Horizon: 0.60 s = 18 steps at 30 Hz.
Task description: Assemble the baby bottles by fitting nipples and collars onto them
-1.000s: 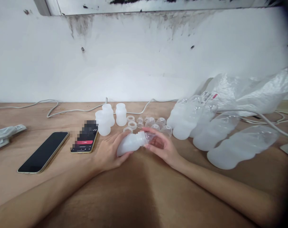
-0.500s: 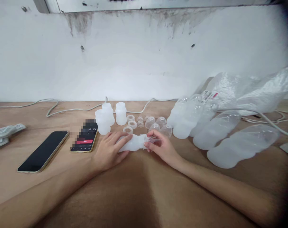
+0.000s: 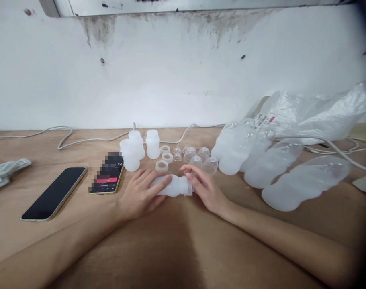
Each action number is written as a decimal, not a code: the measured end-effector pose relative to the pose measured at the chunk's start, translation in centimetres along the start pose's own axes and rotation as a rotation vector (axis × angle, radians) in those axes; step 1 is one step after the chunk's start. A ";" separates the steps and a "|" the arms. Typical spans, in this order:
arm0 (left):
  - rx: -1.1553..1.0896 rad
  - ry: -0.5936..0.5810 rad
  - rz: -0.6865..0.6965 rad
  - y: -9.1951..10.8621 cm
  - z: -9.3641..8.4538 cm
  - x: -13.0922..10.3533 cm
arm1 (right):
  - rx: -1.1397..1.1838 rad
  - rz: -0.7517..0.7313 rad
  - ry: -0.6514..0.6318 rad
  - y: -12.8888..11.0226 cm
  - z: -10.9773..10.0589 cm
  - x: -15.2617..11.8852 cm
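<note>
Your left hand [image 3: 139, 194] and right hand [image 3: 204, 189] both hold one white bottle [image 3: 174, 186] lying on the tabletop [image 3: 183, 241], while three bottles [image 3: 137, 150] stand finished and loose rings [image 3: 164, 157] and clear caps [image 3: 201, 157] wait behind.

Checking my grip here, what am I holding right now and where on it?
A white plastic bottle lying sideways on the wooden table. The left hand wraps its body, and the right hand has its grip at the neck end.
</note>
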<state>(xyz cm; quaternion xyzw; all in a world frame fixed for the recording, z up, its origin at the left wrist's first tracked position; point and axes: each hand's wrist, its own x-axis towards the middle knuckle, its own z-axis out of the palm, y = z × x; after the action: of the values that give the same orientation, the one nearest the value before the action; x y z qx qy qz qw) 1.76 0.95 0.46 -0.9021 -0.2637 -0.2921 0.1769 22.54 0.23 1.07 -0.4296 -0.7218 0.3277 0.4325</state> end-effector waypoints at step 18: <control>-0.163 -0.055 -0.210 -0.4 0.2 -0.3 | -0.071 -0.074 -0.044 0.5 -0.1 -0.2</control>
<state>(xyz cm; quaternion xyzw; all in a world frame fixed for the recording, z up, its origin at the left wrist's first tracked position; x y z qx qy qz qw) 1.42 1.26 0.18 -0.8886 -0.3368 -0.3046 0.0643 22.84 0.28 0.67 -0.4106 -0.7577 0.2949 0.4128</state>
